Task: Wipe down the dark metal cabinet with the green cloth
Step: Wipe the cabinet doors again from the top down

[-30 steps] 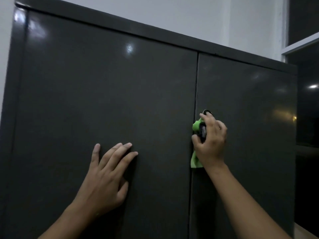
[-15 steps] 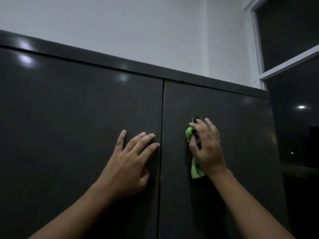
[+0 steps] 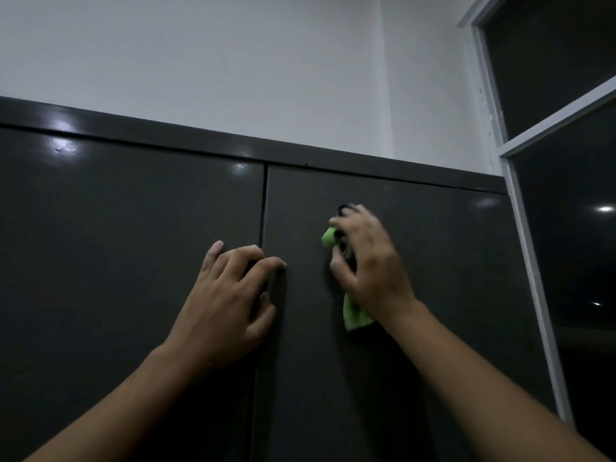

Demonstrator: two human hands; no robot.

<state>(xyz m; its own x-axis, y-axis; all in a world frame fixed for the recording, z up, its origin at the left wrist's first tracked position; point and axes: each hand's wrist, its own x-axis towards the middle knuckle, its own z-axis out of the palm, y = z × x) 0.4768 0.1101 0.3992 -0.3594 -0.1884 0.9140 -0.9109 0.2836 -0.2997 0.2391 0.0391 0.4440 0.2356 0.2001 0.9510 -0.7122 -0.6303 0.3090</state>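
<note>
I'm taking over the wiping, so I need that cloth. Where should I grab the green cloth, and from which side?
Probably the loose tail of the green cloth, reached from below. It hangs free under the right hand against the cabinet door. The rest is bunched inside that hand's grip, with only a small fold showing beside the fingers.

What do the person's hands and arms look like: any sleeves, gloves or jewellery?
The left hand and right hand are bare: no gloves, rings or watch show. The left forearm and right forearm are uncovered, no sleeve in view.
</note>
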